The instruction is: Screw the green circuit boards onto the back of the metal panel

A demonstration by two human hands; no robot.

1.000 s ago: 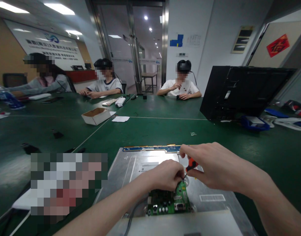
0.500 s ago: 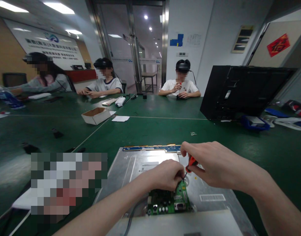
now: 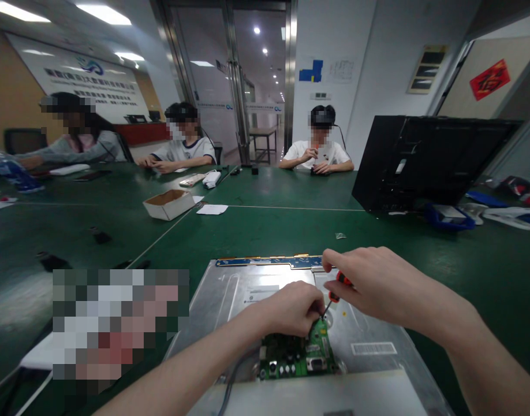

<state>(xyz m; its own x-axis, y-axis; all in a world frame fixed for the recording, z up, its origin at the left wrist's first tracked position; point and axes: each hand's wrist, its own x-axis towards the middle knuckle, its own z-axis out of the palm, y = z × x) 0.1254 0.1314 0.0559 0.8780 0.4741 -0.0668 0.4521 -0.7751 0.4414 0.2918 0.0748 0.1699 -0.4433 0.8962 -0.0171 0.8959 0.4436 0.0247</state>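
My right hand (image 3: 373, 286) grips a screwdriver (image 3: 334, 297) with a red and black handle. Its thin shaft slants down to the left, and the tip meets the far right corner of a green circuit board (image 3: 321, 346). At that same corner my left hand (image 3: 291, 307) is closed, fingertips pinched beside the tip; whatever they hold is hidden. The board lies on the silver metal back of a flat display panel (image 3: 360, 370), which has a barcode label (image 3: 374, 348) to the right. Along the panel's far edge runs a narrow blue circuit strip (image 3: 265, 262).
On the green table (image 3: 286, 228) are an open white box (image 3: 170, 206), a paper slip (image 3: 212, 209) and a small clear packet (image 3: 340, 236). A large black screen (image 3: 425, 164) stands back right, beside a blue tray (image 3: 449, 216). Several people sit across the table.
My right hand has shifted slightly up and right, and the screwdriver's handle leans further right in its fingers. The tip stays at the board's corner. My left hand has not moved.
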